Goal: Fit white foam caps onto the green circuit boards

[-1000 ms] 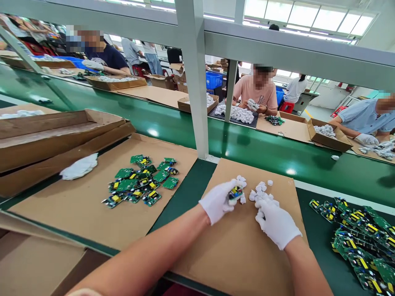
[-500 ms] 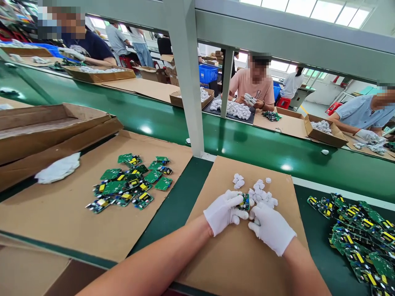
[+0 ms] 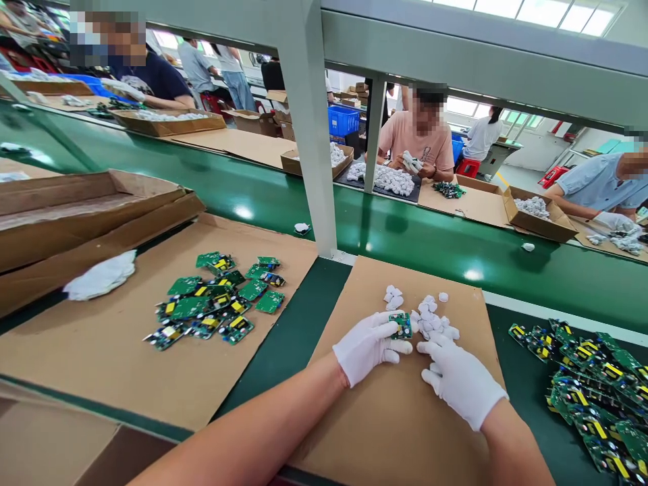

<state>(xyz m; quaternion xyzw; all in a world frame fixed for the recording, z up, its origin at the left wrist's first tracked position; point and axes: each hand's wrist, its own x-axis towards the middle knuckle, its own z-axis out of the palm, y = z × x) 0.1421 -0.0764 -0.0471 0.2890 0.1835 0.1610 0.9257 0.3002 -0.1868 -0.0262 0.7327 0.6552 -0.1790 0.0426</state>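
Both forearms reached forward over the cardboard sheet (image 3: 385, 432), which serves as the landmark here. The left hand (image 3: 367, 347), in a white glove, lay near the sheet's middle with its fingers curled in a narrow grip on a small green circuit board (image 3: 401, 326). The board sat at the glove's fingertips, just short of the sheet's far half; much of it was covered by the fingers, so its long axis could not be made out. The right hand (image 3: 463, 381), also gloved, rested palm down on the sheet to the right of the board, fingers loosely bent and holding nothing that showed. Its fingertips touched a small heap of white plastic pieces (image 3: 430, 317) on the sheet's far half. Right of the sheet lay a pile of circuit boards (image 3: 592, 391), cut off by the frame edge. Left of the sheet, on another cardboard, lay a second cluster of boards (image 3: 217, 300)
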